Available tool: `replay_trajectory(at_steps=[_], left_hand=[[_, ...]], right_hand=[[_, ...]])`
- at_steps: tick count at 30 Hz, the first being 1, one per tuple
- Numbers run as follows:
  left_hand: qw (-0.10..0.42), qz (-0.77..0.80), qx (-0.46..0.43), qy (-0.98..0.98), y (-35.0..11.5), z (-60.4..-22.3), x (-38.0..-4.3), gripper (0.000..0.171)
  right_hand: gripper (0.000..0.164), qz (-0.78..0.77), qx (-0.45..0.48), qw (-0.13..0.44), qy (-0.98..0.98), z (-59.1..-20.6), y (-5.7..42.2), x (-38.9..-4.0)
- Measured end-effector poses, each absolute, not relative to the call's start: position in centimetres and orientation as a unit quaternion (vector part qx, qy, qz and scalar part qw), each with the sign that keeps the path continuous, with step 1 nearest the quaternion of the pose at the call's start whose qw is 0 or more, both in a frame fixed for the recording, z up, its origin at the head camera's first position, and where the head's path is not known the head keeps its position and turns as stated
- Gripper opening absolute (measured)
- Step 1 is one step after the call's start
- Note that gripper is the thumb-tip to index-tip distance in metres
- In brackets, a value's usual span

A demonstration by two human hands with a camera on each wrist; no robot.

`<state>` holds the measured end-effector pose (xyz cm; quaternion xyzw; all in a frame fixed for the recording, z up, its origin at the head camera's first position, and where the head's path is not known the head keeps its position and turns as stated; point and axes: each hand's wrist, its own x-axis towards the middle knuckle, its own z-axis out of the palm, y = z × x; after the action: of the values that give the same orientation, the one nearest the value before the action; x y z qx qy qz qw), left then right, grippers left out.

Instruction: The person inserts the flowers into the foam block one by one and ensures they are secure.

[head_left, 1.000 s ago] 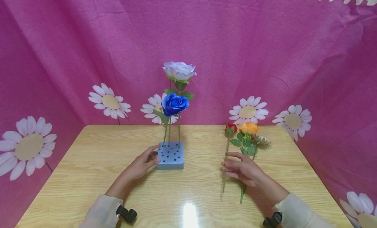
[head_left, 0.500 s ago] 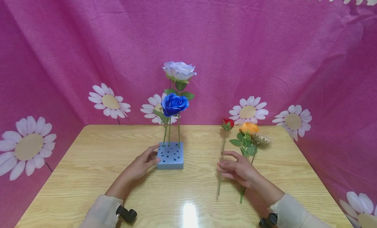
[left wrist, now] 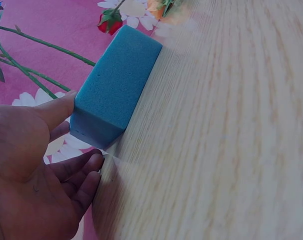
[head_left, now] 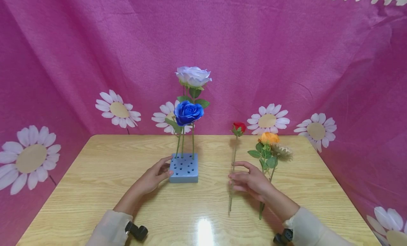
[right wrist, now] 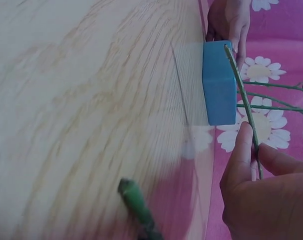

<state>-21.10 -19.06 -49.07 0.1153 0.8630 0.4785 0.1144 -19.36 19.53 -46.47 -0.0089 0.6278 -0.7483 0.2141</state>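
Note:
My left hand point(head_left: 155, 176) rests against the left side of a blue foam block point(head_left: 184, 170) pitted with small holes. Its thumb lies at the block's upper edge in the left wrist view, the other fingers loosely bent beside it. From the back holes rise several stems, with a blue rose point(head_left: 189, 113) and a pale lilac-white rose point(head_left: 193, 76) above them. To the right, my right hand point(head_left: 252, 180) pinches the stem of a red rose point(head_left: 239, 127) between thumb and fingers, bloom up. The stem's bare lower end point(right wrist: 235, 67) overlaps the block in the right wrist view.
An orange flower point(head_left: 269, 138) with green leaves and a beige spiky flower point(head_left: 282, 152) lie at the right, partly behind my right hand. The wooden table point(head_left: 127, 150) backs onto a pink curtain point(head_left: 229, 45) printed with daisies.
My right hand has carried the red rose leftward, away from the orange and beige flowers, and the bloom stands higher. My left hand and the foam block have stayed put.

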Motion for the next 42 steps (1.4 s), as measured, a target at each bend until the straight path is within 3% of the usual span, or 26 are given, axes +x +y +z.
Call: replay_trajectory(at_steps=[27, 34, 42], left_hand=[[0.105, 0.483, 0.133, 0.859, -19.0, -49.0, -20.9, 0.061], [0.11, 0.479, 0.127, 0.861, -19.0, -49.0, -20.9, 0.062], [0.111, 0.478, 0.124, 0.862, -19.0, -48.8, -20.9, 0.061]], right_hand=[[0.043, -0.728, -0.051, 0.2, 0.654, -45.4, 15.9, -19.3], [0.028, -0.728, -0.063, 0.191, 0.656, -45.1, 15.1, -19.3], [0.022, -0.721, -0.079, 0.18, 0.665, -44.6, 14.4, -19.0]])
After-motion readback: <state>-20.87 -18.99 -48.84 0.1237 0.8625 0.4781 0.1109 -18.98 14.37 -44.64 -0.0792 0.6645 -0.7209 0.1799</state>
